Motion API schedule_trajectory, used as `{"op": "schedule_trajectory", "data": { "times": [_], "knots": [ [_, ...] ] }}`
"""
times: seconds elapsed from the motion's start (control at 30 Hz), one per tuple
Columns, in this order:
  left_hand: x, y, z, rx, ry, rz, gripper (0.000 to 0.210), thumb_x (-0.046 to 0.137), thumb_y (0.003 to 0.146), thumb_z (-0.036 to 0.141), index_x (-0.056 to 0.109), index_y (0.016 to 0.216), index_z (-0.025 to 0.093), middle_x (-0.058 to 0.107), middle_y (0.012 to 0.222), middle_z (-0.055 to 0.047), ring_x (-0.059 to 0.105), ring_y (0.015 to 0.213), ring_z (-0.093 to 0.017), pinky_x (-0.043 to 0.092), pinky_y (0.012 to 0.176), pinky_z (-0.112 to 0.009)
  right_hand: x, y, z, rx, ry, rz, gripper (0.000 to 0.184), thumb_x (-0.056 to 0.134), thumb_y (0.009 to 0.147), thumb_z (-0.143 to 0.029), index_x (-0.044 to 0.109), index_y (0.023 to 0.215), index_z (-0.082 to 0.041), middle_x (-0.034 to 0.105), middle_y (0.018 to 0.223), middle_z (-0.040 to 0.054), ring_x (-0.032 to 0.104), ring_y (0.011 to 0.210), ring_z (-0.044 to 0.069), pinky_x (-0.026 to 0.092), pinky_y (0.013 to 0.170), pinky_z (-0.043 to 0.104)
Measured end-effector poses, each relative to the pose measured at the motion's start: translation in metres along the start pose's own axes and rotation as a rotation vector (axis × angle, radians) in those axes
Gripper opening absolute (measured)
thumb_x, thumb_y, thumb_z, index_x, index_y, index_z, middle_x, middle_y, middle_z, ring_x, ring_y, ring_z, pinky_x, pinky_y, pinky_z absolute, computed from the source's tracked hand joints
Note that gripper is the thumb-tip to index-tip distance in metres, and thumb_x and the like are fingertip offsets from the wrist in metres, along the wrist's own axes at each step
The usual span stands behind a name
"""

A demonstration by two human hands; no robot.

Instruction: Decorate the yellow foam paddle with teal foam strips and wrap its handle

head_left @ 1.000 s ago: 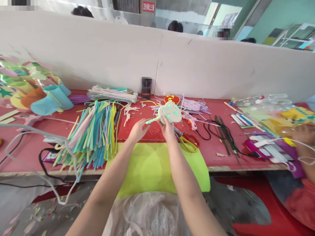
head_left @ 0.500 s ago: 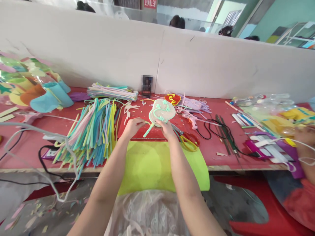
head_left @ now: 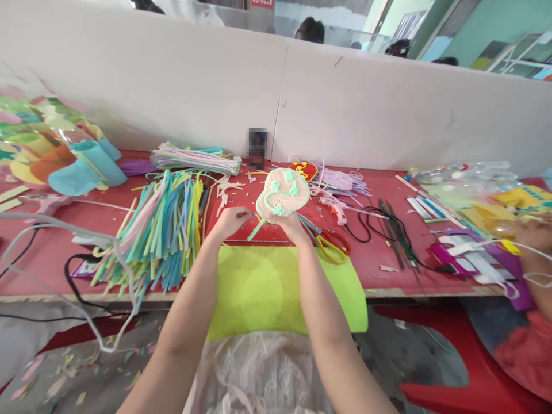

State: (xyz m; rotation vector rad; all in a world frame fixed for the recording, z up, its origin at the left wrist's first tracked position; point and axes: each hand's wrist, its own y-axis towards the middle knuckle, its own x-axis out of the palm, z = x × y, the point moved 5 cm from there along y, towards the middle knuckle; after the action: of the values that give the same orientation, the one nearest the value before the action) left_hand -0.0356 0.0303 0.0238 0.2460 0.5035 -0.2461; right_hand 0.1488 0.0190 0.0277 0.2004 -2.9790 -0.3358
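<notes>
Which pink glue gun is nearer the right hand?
The right gun, by the scissors; the left gun lies past the strips, farther from the right hand.

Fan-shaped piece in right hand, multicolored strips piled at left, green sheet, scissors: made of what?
Fan-shaped piece: probably chenille stems, matte; pale rows and mint cord-like edging show.
Multicolored strips: maybe likewise, matte; slender, bendy, soft-looking lengths.
Green sheet: felt or thin foam, can't tell; matte, no glare or visible weave.
Scissors: seemingly metal blades, greyish; likely plastic handles, solid red and yellow.
</notes>
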Motion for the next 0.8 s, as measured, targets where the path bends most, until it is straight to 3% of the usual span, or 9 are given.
{"op": "schedule_trajectory", "data": {
  "times": [0.13, 0.27, 0.47, 0.67, 0.8],
  "knots": [
    [0.000, 0.003, -0.004, 0.039, 0.027, 0.059, 0.023, 0.050, 0.078, 0.033, 0.065, 0.076, 0.016, 0.061, 0.063, -0.001, 0.052, 0.055, -0.011, 0.040, 0.054, -0.022, 0.000, 0.001, 0.001, 0.001, 0.013, 0.047, 0.053, 0.078, 0.052, -0.027, 0.065, 0.103, -0.020, 0.066, 0.110, 0.0029, 0.060, 0.101, 0.018, 0.040, 0.099, 0.037],
    [0.001, 0.001, 0.005, 0.122, 0.177, 0.199, 0.021, 0.051, 0.078, 0.032, 0.067, 0.076, 0.018, 0.065, 0.070, -0.003, 0.055, 0.062, -0.013, 0.042, 0.060, -0.024, -0.004, 0.003, 0.003, 0.005, -0.023, 0.098, 0.049, 0.078, 0.050, -0.026, 0.066, 0.098, -0.020, 0.068, 0.105, 0.0021, 0.059, 0.103, 0.020, 0.036, 0.102, 0.040],
    [0.011, -0.005, 0.027, 0.166, 0.213, 0.310, 0.022, 0.047, 0.082, 0.027, 0.067, 0.080, 0.018, 0.066, 0.076, -0.004, 0.057, 0.068, -0.015, 0.043, 0.065, -0.024, -0.011, 0.005, -0.003, -0.136, -0.060, 0.262, 0.046, 0.075, 0.058, -0.030, 0.065, 0.102, -0.021, 0.065, 0.113, 0.0022, 0.055, 0.111, 0.020, 0.033, 0.106, 0.035],
    [0.031, -0.008, 0.037, 0.217, 0.086, 0.200, 0.023, 0.043, 0.083, 0.022, 0.066, 0.087, 0.017, 0.063, 0.072, -0.002, 0.056, 0.063, -0.012, 0.042, 0.062, -0.022, -0.010, 0.001, -0.013, -0.211, -0.050, 0.405, 0.042, 0.074, 0.059, -0.027, 0.065, 0.100, -0.022, 0.067, 0.108, 0.0007, 0.051, 0.118, 0.017, 0.030, 0.109, 0.031],
    [0.046, -0.008, 0.032, 0.134, -0.111, 0.095, 0.027, 0.043, 0.084, 0.028, 0.064, 0.096, 0.016, 0.065, 0.072, -0.002, 0.056, 0.053, -0.011, 0.045, 0.056, -0.022, -0.013, -0.001, -0.013, -0.180, 0.002, 0.487, 0.046, 0.074, 0.058, -0.025, 0.064, 0.103, -0.022, 0.069, 0.103, 0.0014, 0.048, 0.121, 0.017, 0.038, 0.105, 0.030]
  ]
}}
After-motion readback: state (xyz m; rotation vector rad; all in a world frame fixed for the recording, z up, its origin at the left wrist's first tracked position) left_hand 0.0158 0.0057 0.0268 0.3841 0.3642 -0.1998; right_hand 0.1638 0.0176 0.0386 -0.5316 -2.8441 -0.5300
